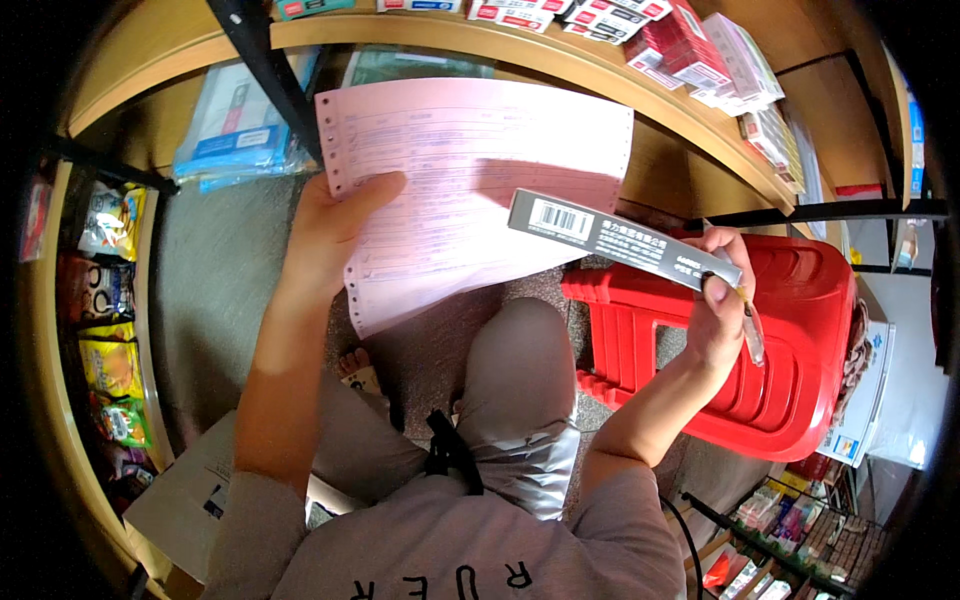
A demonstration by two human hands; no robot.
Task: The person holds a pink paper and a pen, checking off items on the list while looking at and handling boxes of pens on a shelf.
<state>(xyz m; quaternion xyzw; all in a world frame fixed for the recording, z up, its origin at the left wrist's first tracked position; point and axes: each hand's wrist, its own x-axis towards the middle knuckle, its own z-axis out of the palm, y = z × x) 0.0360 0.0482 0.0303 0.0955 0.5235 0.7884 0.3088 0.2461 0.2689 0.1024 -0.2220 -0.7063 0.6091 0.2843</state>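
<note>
2 things are held up in front of the seated person: a pink printed sheet (pixel 450 215) and a long, slim grey box (pixel 610 240). The left grip (pixel 335 228) is closed on the sheet's left edge, its thumb lying flat across the printed face and its fingers out of sight behind the paper. Rows of punched holes run down 2 opposite edges of the sheet, which bows a little and tapers to a low corner at bottom left. The right grip (pixel 718 300) pinches the box near its right end, thumb on the near side, and also holds a slim clear pen (pixel 753 335) that points downward. Tilted, with its left end the higher, the box overlaps the lower right part of the sheet in the view; whether the 2 touch cannot be told. A dark shadow falls on the paper just above the box. Behind the right grip is a red plastic stool (pixel 800 350), and below the sheet is the person's knee (pixel 520 365) in grey trousers. Above, a wooden shelf (pixel 430 38) bears small red and white boxes (pixel 690 50); blue plastic-wrapped packs (pixel 240 135) lie beneath it. At far left, bright snack packets (pixel 110 365) line another shelf.
</note>
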